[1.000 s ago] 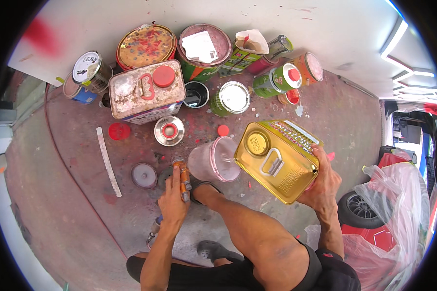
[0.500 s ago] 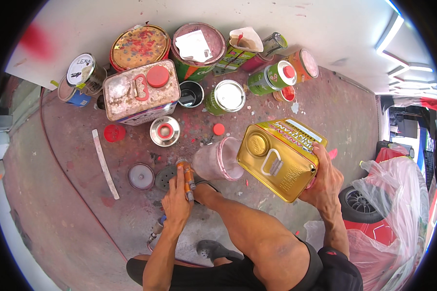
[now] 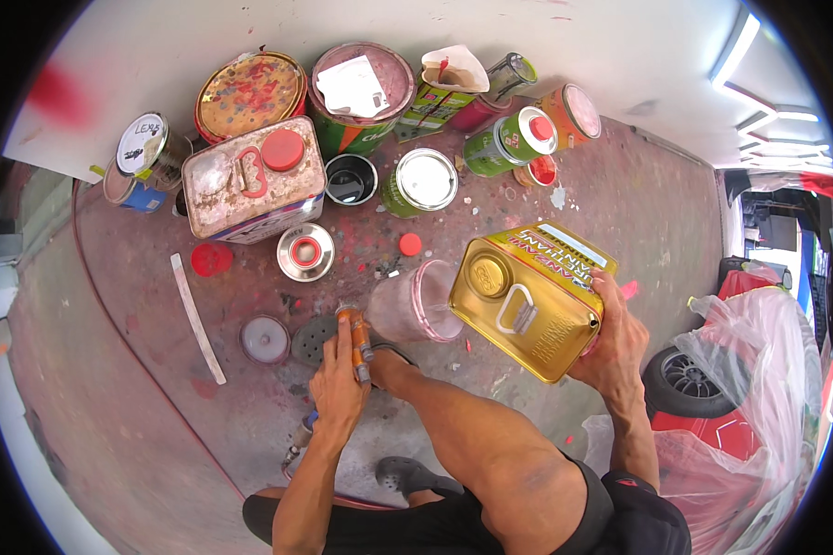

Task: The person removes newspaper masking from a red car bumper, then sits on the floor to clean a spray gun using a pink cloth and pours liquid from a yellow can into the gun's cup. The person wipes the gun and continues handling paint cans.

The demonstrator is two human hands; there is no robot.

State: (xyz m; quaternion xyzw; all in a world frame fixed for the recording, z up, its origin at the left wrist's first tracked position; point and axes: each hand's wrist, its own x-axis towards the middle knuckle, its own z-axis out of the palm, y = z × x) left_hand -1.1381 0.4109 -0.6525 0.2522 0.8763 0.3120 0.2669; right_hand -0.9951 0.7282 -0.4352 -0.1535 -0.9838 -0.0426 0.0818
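My left hand [image 3: 338,393] is wrapped round an orange spray gun [image 3: 354,335]; part of the gun is hidden by the fingers. Against its upper end a cloudy plastic cup [image 3: 400,305] lies tilted, its open mouth facing right. Below that hand, a hose fitting with a blue part [image 3: 301,433] shows beside the wrist. My right hand [image 3: 615,338] grips a gold rectangular metal can [image 3: 532,338] by its right side, leaning it with its left edge at the cup's mouth. The can's top carries a round gold cap and a wire handle. No liquid stream is visible.
Along the wall stand several paint tins, including a large green one [image 3: 347,139] and a stained rectangular can [image 3: 250,208]. Nearer lie a silver can [image 3: 306,252], a red cap [image 3: 411,244], a round lid [image 3: 266,339] and a stick [image 3: 197,319]. Plastic sheeting [image 3: 759,370] hangs at right.
The view has shifted slightly, so the tins by the wall appear a little further left. Both hands keep their holds, and the gold can stays almost in place at the cup.
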